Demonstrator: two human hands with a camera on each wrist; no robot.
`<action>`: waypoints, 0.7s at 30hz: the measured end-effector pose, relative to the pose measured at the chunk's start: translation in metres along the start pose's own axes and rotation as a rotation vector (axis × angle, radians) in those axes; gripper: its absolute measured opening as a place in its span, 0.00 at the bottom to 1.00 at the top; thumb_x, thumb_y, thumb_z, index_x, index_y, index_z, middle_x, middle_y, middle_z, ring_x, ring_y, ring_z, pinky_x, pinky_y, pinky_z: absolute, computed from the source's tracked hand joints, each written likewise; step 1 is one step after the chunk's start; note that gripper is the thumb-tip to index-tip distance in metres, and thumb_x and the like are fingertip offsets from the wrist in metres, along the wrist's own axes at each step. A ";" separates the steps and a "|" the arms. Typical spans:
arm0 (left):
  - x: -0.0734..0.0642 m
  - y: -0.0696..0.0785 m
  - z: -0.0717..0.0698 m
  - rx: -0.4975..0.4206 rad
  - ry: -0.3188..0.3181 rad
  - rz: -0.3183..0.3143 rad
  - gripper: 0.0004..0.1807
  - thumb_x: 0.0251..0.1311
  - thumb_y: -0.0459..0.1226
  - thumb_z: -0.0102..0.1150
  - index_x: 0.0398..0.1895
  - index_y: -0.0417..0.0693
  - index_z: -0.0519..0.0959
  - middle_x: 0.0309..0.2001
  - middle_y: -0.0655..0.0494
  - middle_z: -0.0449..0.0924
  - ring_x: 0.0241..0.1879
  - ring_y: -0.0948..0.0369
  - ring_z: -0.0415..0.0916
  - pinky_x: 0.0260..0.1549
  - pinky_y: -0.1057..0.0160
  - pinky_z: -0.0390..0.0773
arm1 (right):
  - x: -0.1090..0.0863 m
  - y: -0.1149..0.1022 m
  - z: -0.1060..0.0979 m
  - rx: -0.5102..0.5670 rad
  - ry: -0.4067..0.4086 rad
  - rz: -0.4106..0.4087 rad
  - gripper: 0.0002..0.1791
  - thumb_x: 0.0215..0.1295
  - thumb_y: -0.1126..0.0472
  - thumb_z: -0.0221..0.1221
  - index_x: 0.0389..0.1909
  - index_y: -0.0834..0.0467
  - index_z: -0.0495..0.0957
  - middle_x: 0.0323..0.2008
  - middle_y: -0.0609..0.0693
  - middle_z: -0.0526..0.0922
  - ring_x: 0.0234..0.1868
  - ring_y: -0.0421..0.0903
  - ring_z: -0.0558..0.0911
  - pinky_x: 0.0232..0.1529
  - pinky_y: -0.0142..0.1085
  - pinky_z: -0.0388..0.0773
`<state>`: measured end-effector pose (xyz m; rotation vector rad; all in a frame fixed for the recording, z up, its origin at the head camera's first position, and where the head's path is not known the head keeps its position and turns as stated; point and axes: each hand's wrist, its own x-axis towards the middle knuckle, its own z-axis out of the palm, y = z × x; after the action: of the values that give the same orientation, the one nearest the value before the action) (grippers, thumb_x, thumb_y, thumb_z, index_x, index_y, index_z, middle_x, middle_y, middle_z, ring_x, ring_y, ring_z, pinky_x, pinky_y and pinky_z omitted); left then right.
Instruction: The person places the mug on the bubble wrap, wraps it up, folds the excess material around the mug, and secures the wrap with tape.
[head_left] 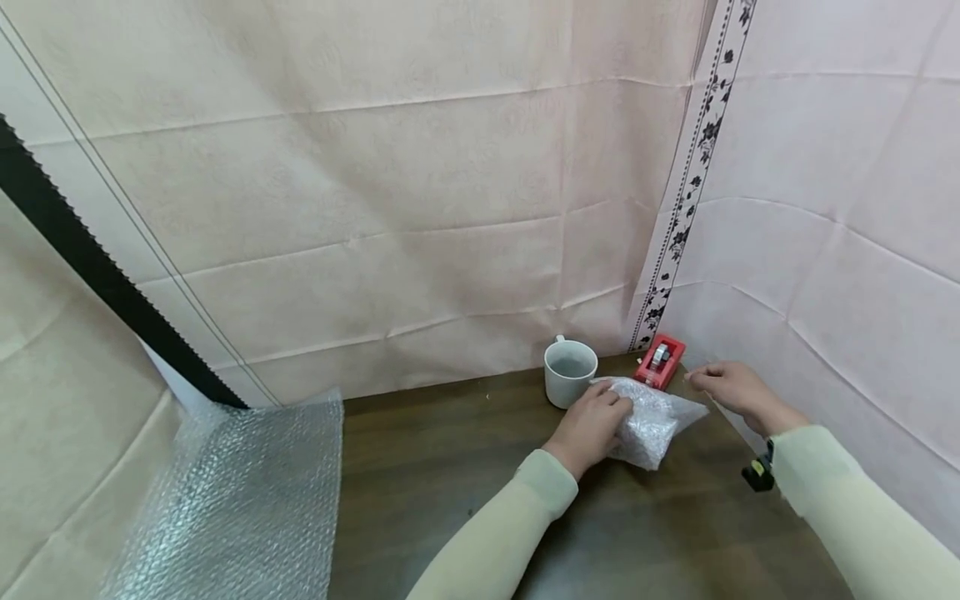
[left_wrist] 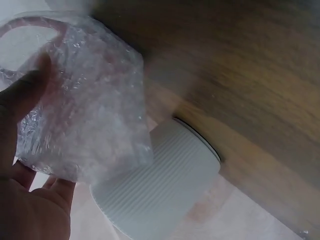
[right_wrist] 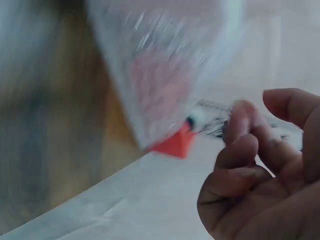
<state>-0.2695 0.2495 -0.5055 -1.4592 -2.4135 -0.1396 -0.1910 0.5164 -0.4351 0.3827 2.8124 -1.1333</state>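
Note:
My left hand (head_left: 594, 423) grips a bubble-wrapped bundle (head_left: 647, 421), its fingers over the near side. In the left wrist view, the thumb lies across the clear plastic and the other fingertips are under the bundle (left_wrist: 100, 100); what is inside cannot be made out. Beside it stands an upright pale mug (head_left: 567, 392), whose ribbed side (left_wrist: 165, 175) shows in the left wrist view. My right hand (head_left: 738, 393) hovers to the right of a red tape dispenser (head_left: 660, 362). Its fingers are loosely bent, the thumb apart from them, with nothing visible between.
A large sheet of bubble wrap (head_left: 255, 492) covers the left part of the brown wooden table (head_left: 420, 467). Pale cloth walls (head_left: 450, 183) close off the back and both sides. A dark device (head_left: 759, 475) hangs at my right wrist.

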 end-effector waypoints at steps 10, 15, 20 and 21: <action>0.007 -0.002 -0.014 0.047 -0.042 0.004 0.12 0.75 0.39 0.73 0.57 0.63 0.88 0.53 0.65 0.94 0.72 0.61 0.84 0.81 0.66 0.75 | 0.055 0.010 0.010 0.148 -0.285 0.183 0.23 0.90 0.41 0.53 0.43 0.51 0.90 0.19 0.39 0.71 0.20 0.38 0.64 0.25 0.32 0.66; 0.011 -0.012 -0.030 0.039 -0.078 0.000 0.12 0.73 0.38 0.75 0.55 0.63 0.91 0.49 0.66 0.95 0.65 0.63 0.87 0.75 0.67 0.79 | 0.064 0.001 0.014 0.245 -0.306 0.179 0.27 0.91 0.37 0.52 0.45 0.51 0.91 0.19 0.37 0.74 0.18 0.35 0.62 0.23 0.29 0.63; 0.014 -0.016 -0.035 0.002 -0.136 -0.004 0.14 0.72 0.36 0.75 0.54 0.64 0.92 0.49 0.67 0.94 0.62 0.64 0.87 0.69 0.68 0.83 | 0.068 -0.003 0.019 0.302 -0.297 0.175 0.23 0.90 0.42 0.55 0.39 0.46 0.93 0.23 0.35 0.84 0.19 0.33 0.65 0.23 0.28 0.64; 0.015 -0.016 -0.035 -0.004 -0.141 -0.005 0.14 0.71 0.35 0.76 0.54 0.64 0.92 0.48 0.67 0.95 0.62 0.63 0.87 0.69 0.68 0.83 | 0.068 -0.002 0.020 0.309 -0.294 0.172 0.22 0.90 0.43 0.56 0.40 0.45 0.94 0.24 0.35 0.85 0.20 0.32 0.66 0.24 0.28 0.65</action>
<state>-0.2822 0.2461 -0.4668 -1.5124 -2.5292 -0.0436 -0.2578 0.5149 -0.4598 0.4294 2.3122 -1.4518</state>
